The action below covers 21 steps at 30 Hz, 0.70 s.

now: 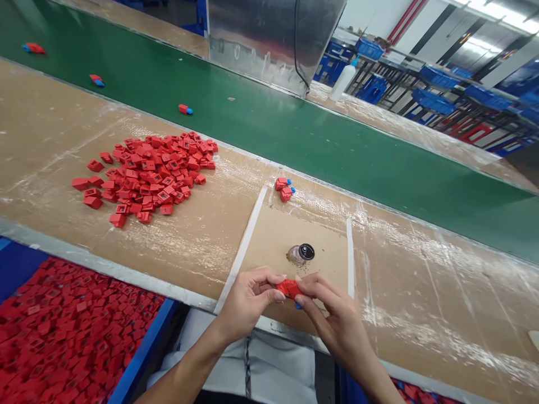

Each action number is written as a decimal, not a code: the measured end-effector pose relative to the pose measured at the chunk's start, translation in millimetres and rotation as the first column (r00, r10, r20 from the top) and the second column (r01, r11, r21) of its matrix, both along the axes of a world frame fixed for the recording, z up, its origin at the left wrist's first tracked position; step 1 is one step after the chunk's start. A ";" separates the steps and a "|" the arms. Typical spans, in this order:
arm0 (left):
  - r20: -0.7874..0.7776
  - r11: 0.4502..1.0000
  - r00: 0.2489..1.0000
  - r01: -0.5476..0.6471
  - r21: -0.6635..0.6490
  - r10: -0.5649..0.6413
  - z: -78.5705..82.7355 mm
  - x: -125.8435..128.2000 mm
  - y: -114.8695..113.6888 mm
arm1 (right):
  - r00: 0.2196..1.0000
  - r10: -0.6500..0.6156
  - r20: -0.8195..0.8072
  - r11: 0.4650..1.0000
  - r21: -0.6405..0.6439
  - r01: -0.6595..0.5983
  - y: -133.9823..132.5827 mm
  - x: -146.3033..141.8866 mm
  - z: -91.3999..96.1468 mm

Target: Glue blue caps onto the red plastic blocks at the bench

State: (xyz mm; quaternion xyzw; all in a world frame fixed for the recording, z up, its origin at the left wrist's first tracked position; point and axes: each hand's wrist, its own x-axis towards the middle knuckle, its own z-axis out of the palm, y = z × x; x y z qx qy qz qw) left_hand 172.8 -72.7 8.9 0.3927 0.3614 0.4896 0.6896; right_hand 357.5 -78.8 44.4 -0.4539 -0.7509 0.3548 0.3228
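Note:
Between both hands, over the near edge of the cardboard work mat (269, 241), are red plastic pieces (289, 288) with a bit of blue showing below. My left hand (248, 297) pinches the left end between thumb and fingers. The right end is pinched by my right hand (326, 300), beside the blue bit. Whether the red parts are joined is too small to tell. Just beyond the hands stands a small round container with a black lid (306, 252) leaning on it. Farther back lie two red pieces with blue tips (285, 189).
A heap of red pieces (155, 174) covers part of the table at left. Behind runs a green conveyor belt (252, 118) carrying several red-and-blue pieces (185, 109). A blue bin (143, 348) full of red pieces sits below the table's left edge. A white bottle (343, 81) stands beyond the belt.

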 end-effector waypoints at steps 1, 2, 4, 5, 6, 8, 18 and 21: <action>-0.003 1.000 1.000 0.007 0.002 -0.007 0.3 -0.2 -0.1 | 1.000 0.008 -0.004 1.000 -0.013 -0.008 0.5 0.4 -0.7; -0.005 1.000 1.000 0.015 0.001 -0.015 0.5 -0.3 -0.2 | 1.000 0.014 -0.010 1.000 -0.021 -0.014 0.7 0.8 -1.5; -0.004 1.000 1.000 0.030 -0.001 -0.030 0.6 -0.7 -0.3 | 0.999 0.025 -0.028 0.999 -0.033 -0.026 0.2 1.0 -3.1; -0.004 0.999 0.999 0.040 -0.002 -0.040 0.8 -1.0 -0.2 | 0.999 0.030 -0.039 0.999 -0.040 -0.032 -0.3 1.0 -4.0; -0.002 0.999 0.999 0.051 -0.004 -0.051 1.1 -1.4 0.1 | 0.998 0.035 -0.050 0.998 -0.049 -0.037 -0.8 0.9 -4.8; 0.001 0.997 0.997 0.073 -0.010 -0.073 2.2 -2.3 1.0 | 0.997 0.034 -0.064 0.997 -0.070 -0.038 -1.6 0.4 -6.1; -0.094 0.992 0.987 0.129 0.005 -0.128 6.0 -4.9 9.2 | 1.000 -0.023 -0.013 1.000 -0.014 0.023 -0.7 -4.8 0.4; -0.103 0.991 0.985 0.135 -0.019 -0.137 6.3 -4.4 9.1 | 0.995 -0.098 0.022 0.995 0.003 0.098 -2.8 -11.8 -3.3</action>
